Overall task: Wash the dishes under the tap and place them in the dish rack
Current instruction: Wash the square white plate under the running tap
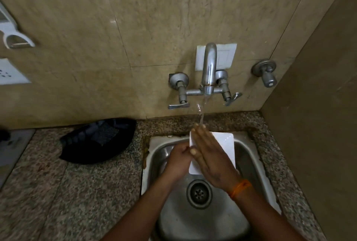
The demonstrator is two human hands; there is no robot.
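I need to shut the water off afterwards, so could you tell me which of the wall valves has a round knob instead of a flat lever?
The separate valve right of the tap.

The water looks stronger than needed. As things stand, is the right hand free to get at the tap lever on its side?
Probably yes. The right hand lies flat on the white plate, gripping nothing, and nothing stands between it and the right lever.

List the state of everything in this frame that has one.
Tap: running.
White rectangular plate: held over the sink, being rubbed.
Left hand: grips the plate's left edge.
Right hand: flat on the plate, fingers straight.
Sink: drain open.
Black dish rack: contents unclear.
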